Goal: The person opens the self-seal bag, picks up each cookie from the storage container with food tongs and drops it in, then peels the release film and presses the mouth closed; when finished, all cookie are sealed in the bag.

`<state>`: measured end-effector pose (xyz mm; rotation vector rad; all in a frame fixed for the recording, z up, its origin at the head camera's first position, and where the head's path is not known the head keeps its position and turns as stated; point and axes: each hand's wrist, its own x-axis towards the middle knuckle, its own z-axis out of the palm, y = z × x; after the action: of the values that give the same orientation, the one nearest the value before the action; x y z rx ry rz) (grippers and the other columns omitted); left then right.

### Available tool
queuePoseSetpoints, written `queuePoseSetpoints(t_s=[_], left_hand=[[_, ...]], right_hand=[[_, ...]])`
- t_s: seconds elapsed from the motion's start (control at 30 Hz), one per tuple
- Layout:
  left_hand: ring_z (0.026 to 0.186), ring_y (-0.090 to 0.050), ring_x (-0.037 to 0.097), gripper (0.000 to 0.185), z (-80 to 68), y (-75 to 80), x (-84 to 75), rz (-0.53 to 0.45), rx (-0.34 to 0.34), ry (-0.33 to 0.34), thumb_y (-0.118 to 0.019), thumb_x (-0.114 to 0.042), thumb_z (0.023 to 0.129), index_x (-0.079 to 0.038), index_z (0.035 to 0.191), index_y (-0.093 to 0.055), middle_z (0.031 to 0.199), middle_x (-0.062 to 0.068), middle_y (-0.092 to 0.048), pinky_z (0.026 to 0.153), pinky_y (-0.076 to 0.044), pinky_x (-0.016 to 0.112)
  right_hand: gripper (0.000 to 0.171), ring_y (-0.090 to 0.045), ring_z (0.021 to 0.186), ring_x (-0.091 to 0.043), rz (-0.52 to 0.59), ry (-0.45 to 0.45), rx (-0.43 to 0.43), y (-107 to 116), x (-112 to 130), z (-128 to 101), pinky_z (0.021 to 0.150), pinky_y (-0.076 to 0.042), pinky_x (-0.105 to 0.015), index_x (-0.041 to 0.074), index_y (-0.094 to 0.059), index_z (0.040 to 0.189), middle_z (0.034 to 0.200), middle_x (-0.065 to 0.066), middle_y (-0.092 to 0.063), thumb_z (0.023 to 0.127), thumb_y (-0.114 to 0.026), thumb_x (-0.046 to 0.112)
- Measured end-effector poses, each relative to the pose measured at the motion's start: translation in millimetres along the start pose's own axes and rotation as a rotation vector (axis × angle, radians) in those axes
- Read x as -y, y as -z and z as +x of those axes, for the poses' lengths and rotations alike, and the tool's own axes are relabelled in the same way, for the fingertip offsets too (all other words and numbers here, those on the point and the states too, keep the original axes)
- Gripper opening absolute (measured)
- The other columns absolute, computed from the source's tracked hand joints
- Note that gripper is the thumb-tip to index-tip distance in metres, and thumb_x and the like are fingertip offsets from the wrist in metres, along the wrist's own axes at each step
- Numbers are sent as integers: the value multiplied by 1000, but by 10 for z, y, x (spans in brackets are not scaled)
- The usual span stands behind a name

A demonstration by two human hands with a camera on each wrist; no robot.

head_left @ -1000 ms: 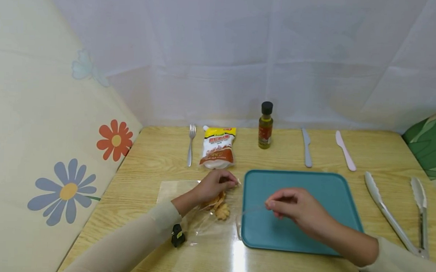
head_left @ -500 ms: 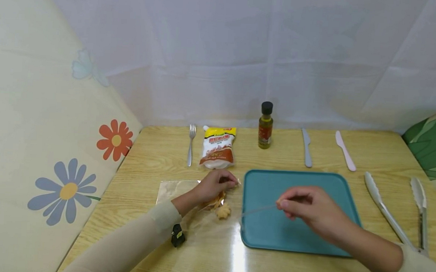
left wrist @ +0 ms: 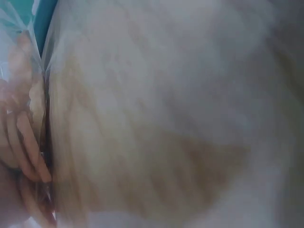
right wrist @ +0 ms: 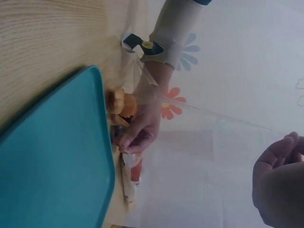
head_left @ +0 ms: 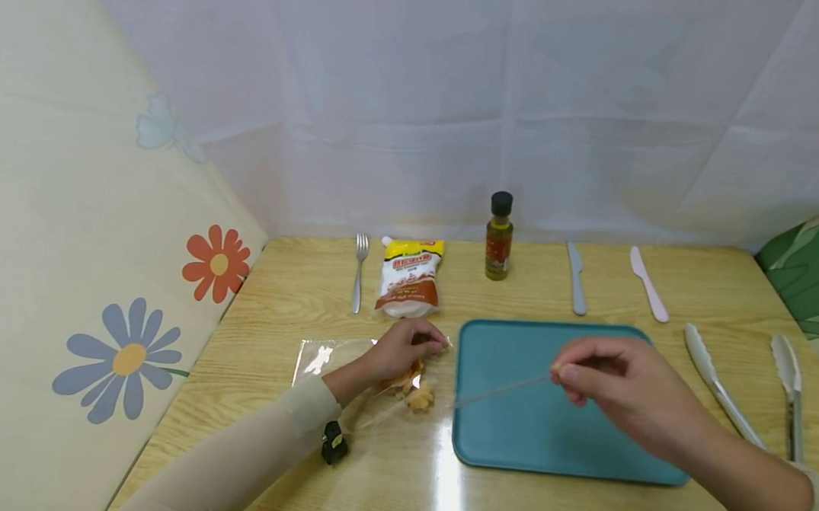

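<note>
My left hand [head_left: 405, 348] grips the top of a clear plastic bag [head_left: 329, 359] lying on the wooden table, left of a teal tray [head_left: 546, 437]. Golden snack pieces [head_left: 420, 395] sit in the bag under that hand. My right hand [head_left: 610, 375] hovers over the tray and pinches a thin clear strip [head_left: 500, 389] that stretches back to the bag. The right wrist view shows the left hand [right wrist: 142, 128], the snack pieces [right wrist: 121, 102] and the tray [right wrist: 52, 156]. The left wrist view is blurred, showing only fingers [left wrist: 23, 142] against plastic.
Along the back lie a fork [head_left: 358, 272], a sauce pouch [head_left: 408, 280], a small oil bottle [head_left: 499, 236], a grey knife [head_left: 576, 278] and a pale pink knife [head_left: 648, 283]. Metal tongs [head_left: 713, 375] lie right of the tray. A flowered panel stands on the left.
My right hand has moved right and slightly up across the tray, drawing the clear strip out longer. The left hand has stayed on the bag.
</note>
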<state>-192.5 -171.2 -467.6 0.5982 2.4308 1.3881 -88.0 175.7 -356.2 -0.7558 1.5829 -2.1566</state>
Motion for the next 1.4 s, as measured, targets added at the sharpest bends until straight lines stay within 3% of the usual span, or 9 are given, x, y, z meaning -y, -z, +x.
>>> queuePoseSetpoints(t_s=[0.37, 0.6, 0.8, 0.9, 1.0, 1.13, 1.23, 1.4], left_hand=[[89, -62, 10, 12, -14, 1, -21, 19, 8, 2, -68, -6, 99, -1, 105, -77, 105, 11, -74, 79, -53, 25], [89, -62, 11, 12, -22, -2, -2, 1, 11, 13, -67, -6, 99, -1, 104, -76, 105, 12, -73, 79, -52, 24], [88, -62, 11, 12, -21, -2, -4, 7, 11, 13, -67, -6, 99, -1, 105, -76, 105, 11, -73, 79, -53, 25], [88, -62, 10, 12, -22, 2, -12, 11, 12, 19, -67, -6, 99, -2, 105, -76, 105, 10, -73, 79, -53, 25], [89, -62, 10, 11, -22, 4, -20, 15, 11, 25, -67, -6, 99, -3, 105, -77, 105, 8, -73, 79, -53, 25], [90, -63, 11, 11, -21, 4, -25, 24, 9, 36, -67, -6, 99, -4, 105, -77, 105, 7, -73, 80, -54, 26], [90, -63, 12, 11, -15, 4, -22, 24, 8, 42, -67, -6, 99, -5, 105, -77, 105, 6, -73, 80, -54, 26], [89, -63, 12, 11, -7, 5, -23, 23, 9, 46, -67, -6, 99, -5, 105, -77, 105, 6, -73, 80, -54, 27]], right_hand=[[41, -61, 90, -18, 71, 104, 37, 64, 167, -81, 79, -55, -31, 0, -71, 116, 112, -7, -70, 101, -39, -21], [45, -54, 84, -24, -7, 240, 77, 225, 230, -94, 71, -48, -37, -4, -68, 121, 113, -9, -69, 99, -36, -26], [41, -59, 98, -23, -51, 280, 94, 471, 380, -158, 79, -52, -33, -11, -66, 121, 121, -14, -69, 97, -38, -28], [38, -63, 103, -24, -100, 309, 63, 628, 465, -228, 80, -54, -31, -16, -65, 119, 120, -19, -70, 95, -38, -31], [37, -66, 94, -23, -184, 307, -26, 779, 530, -329, 73, -52, -31, -18, -65, 115, 111, -19, -73, 93, -39, -33], [30, -64, 77, -20, -357, 212, -224, 941, 565, -457, 62, -48, -31, -14, -68, 109, 96, -13, -74, 95, -45, -28], [25, -62, 71, -18, -411, 91, -321, 1072, 548, -510, 58, -49, -30, -9, -71, 107, 91, -10, -74, 98, -50, -20], [25, -65, 74, -16, -494, -217, -425, 1314, 474, -534, 62, -56, -27, 10, -76, 106, 93, 0, -74, 105, -54, -3]])
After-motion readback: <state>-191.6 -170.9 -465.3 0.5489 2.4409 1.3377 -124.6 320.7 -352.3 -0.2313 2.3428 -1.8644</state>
